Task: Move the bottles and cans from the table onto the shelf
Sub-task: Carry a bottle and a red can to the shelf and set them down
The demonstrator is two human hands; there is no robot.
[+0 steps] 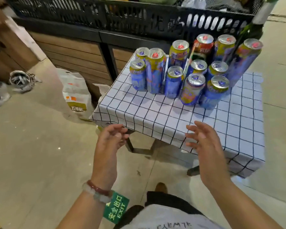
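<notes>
Several blue and yellow drink cans (173,81) stand upright in a cluster at the far side of a small table with a white checked cloth (155,116). One red can (202,45) stands in the back row. A dark green bottle (251,30) rises at the far right behind the cans. My left hand (112,139) hovers at the table's near left corner, fingers loosely curled, holding nothing. My right hand (203,139) hovers over the near edge of the cloth, fingers spread and empty. Both hands are well short of the cans.
Black plastic crates (106,15) sit on a wood-panelled stand (69,52) behind the table. A white printed bag (76,91) leans on the floor left of the table. A pair of shoes (21,80) lies at far left. A green exit sign (116,207) is stuck on the floor.
</notes>
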